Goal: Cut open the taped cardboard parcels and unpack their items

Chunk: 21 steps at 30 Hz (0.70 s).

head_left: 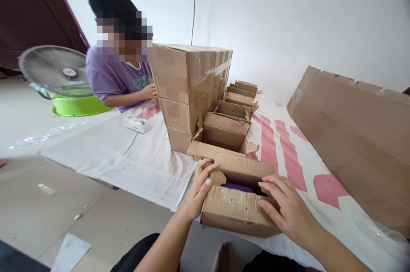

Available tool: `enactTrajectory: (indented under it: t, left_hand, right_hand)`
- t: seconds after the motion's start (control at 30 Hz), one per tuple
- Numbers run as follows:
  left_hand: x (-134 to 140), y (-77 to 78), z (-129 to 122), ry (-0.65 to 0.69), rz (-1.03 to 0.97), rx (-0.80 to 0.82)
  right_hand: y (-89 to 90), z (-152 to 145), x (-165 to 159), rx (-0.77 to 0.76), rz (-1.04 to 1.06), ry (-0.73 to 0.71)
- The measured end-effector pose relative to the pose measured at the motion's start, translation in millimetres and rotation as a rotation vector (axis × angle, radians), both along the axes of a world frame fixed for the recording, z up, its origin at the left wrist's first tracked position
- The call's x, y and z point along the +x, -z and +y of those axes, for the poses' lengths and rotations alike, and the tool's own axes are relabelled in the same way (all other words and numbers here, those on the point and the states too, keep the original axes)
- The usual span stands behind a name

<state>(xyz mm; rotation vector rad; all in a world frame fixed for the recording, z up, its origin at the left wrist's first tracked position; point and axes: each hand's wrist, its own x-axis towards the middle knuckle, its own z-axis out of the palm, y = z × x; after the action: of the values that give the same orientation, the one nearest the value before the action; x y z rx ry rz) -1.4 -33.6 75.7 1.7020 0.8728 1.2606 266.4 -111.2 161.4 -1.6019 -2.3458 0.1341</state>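
An open cardboard box (233,216) stands near me at the front edge of a cloth-covered surface, its long flaps raised. Inside it a purple thing (238,187) shows in part; I cannot tell its kind. My left hand (199,191) lies against the box's left end, fingers stretched along a small side flap (218,177) and the thumb apart. At the right end my right hand (285,208) touches the box with loosely bent, spread fingers and nothing gripped between them. That hand hides the right end flap.
Behind are more open cardboard boxes (224,135) in a row, beside a tall stack of taped cartons (188,92). A person in purple (118,75) sits beyond the stack. A large cardboard sheet (355,135) leans at right; a fan (60,71) stands left.
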Motion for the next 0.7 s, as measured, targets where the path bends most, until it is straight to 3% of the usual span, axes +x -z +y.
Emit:
enactTrajectory:
  t: [0.13, 0.23, 0.33, 0.4, 0.6, 0.7]
  left_hand:
    - [0.0, 0.6, 0.2, 0.003, 0.006, -0.036]
    - [-1.4, 0.7, 1.4, 0.054, -0.01, -0.126]
    - [-4.7, -0.5, 1.8, 0.156, -0.026, -0.158]
    - [-8.5, -2.9, 1.8, 0.213, -0.024, -0.142]
    - [-26.6, -15.9, 2.4, 0.469, 0.109, -0.152]
    - [-34.2, -18.5, 1.4, 0.54, 0.198, -0.152]
  right_hand:
    - [-10.5, 2.1, -11.7, -0.12, -0.014, -0.119]
    - [-32.7, -6.3, -15.3, -0.211, 0.02, -0.178]
    - [-55.9, -21.2, -19.2, -0.271, 0.066, -0.391]
    - [-61.3, -28.7, -23.6, -0.301, 0.04, -0.477]
    - [-30.1, -23.9, -32.3, -0.317, -0.063, -0.18]
    - [-17.7, -18.4, -22.2, -0.158, -0.192, -0.208]
